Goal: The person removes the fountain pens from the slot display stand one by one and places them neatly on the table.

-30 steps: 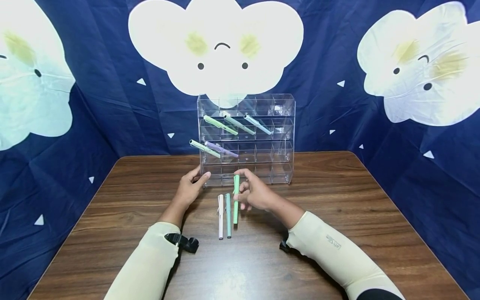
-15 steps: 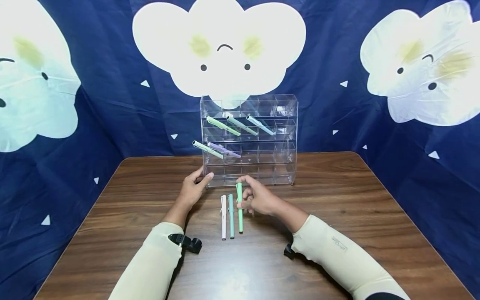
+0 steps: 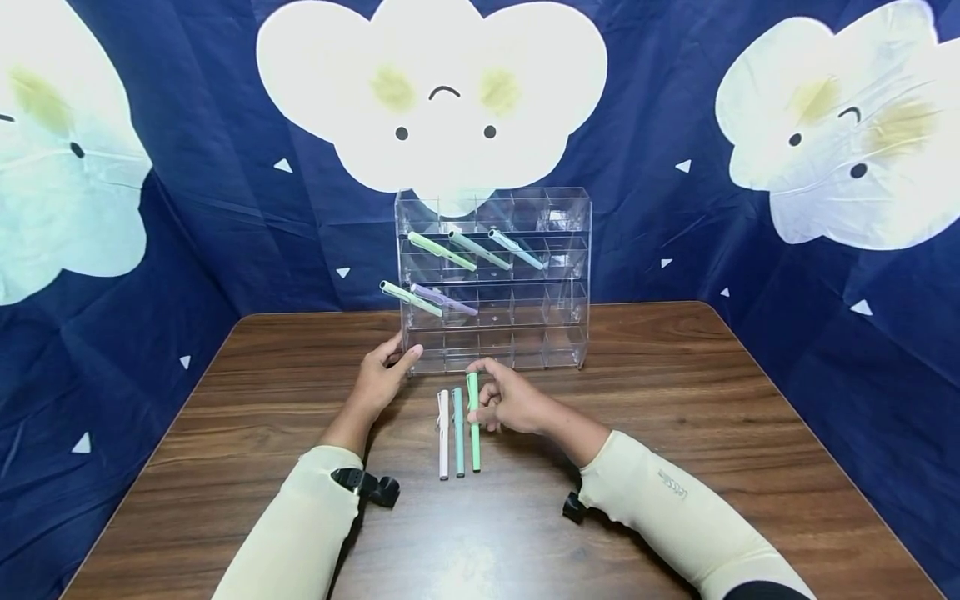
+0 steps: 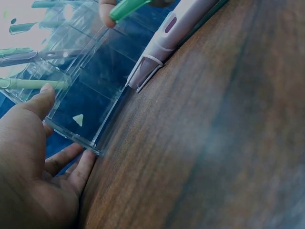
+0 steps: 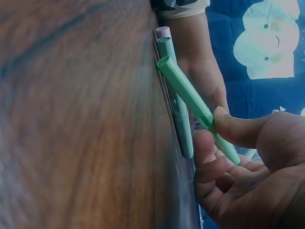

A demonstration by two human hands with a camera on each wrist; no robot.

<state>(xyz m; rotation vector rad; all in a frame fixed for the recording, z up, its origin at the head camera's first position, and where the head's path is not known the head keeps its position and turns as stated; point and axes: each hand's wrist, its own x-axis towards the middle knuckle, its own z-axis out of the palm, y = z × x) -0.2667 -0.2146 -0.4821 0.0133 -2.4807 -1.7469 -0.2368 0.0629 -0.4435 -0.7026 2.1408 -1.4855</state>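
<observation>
My right hand (image 3: 512, 402) pinches a bright green pen (image 3: 474, 433) between thumb and fingers. In the right wrist view the pen (image 5: 186, 88) is tilted, its far end beside a teal pen (image 5: 182, 129). Left of it on the table lie the teal pen (image 3: 458, 433) and a pale pink pen (image 3: 443, 433), side by side with clip ends toward the rack. A clear acrylic pen rack (image 3: 495, 360) stands behind them. My left hand (image 3: 380, 379) holds the rack's lower left corner; in the left wrist view its thumb (image 4: 44, 101) is in front and its fingers (image 4: 82, 169) reach round the side.
Three pens, including a lime green one (image 3: 442, 251), lean in an upper tier of the rack. A pale green pen (image 3: 410, 297) and a lilac pen (image 3: 444, 300) lean in a lower tier. Blue cloth (image 3: 315, 242) with white clouds surrounds the wooden table (image 3: 645, 367).
My right hand has brought the bright green pen down and toward me, to beside the teal pen. My left hand has stayed at the rack's corner.
</observation>
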